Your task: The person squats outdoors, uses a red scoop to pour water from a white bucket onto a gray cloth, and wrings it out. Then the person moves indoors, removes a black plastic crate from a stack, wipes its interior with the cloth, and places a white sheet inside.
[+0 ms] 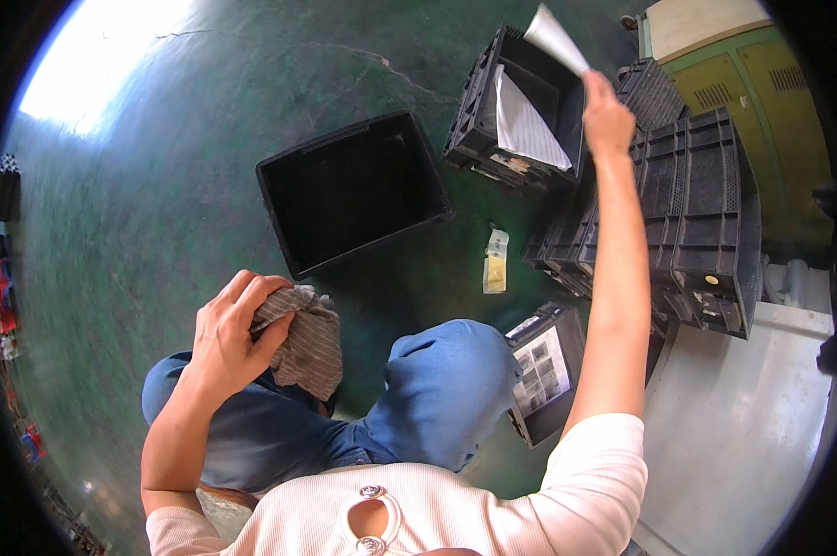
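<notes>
My left hand (235,332) is closed around a crumpled grey-brown striped cloth (305,345), held above my left knee. Stretched far out to the right, my right hand (608,119) grips a white sheet of paper (555,39) by its lower end. That hand is over the right edge of a black plastic crate (474,120). Another white sheet (527,125) leans inside this crate. In front of my knees sits a black bin (353,193), dark inside, with no contents visible.
Several black crates (687,204) stand on the right, beside a pale metal surface (733,408) and a green cabinet (761,102). A yellow-and-white tag (495,264) lies on the green floor (159,204). Near my right knee is a smaller crate with a printed sheet (541,371).
</notes>
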A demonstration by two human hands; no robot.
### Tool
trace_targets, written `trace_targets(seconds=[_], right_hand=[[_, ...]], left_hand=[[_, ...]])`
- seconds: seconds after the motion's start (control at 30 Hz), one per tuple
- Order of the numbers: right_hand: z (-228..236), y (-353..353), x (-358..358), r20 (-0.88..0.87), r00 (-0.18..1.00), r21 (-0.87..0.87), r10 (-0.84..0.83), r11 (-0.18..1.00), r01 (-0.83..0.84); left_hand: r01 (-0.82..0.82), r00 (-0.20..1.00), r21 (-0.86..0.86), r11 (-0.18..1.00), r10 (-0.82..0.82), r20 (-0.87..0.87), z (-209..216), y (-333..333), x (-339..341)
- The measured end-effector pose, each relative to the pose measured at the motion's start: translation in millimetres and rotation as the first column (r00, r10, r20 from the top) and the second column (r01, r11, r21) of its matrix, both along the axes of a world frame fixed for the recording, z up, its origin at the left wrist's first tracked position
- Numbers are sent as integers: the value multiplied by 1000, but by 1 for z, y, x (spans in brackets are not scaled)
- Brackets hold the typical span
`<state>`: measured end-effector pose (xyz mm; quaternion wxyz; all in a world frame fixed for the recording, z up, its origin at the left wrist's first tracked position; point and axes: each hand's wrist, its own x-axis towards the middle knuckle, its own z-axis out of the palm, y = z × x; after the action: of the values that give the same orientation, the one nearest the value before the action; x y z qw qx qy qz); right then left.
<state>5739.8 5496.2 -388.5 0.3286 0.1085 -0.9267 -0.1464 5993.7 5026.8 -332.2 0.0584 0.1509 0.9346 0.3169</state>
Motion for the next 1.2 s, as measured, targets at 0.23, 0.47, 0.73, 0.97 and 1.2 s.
trace_targets(seconds=[0.23, 0.47, 0.73, 0.97, 1.2], right_hand=[[-91, -6, 27, 391, 913, -277, 115, 961, -3], [-104, -44, 67, 197, 951, -240, 238, 952, -189], [7, -5, 16, 227, 970, -564, -91, 799, 207], [151, 43, -21, 217, 976, -784, -14, 593, 183], [137, -78, 11, 235, 969, -478, 75, 877, 48]], left_hand=[[-36, 999, -21, 999, 37, 35, -6, 0, 4], [-3, 1000, -16, 1000, 4, 26, -7, 4, 0], [62, 998, 15, 998, -62, -3, -4, 4, -5], [119, 991, 74, 990, -114, -73, 4, 1, -9], [193, 973, 79, 978, -181, -140, 5, 1, -13]])
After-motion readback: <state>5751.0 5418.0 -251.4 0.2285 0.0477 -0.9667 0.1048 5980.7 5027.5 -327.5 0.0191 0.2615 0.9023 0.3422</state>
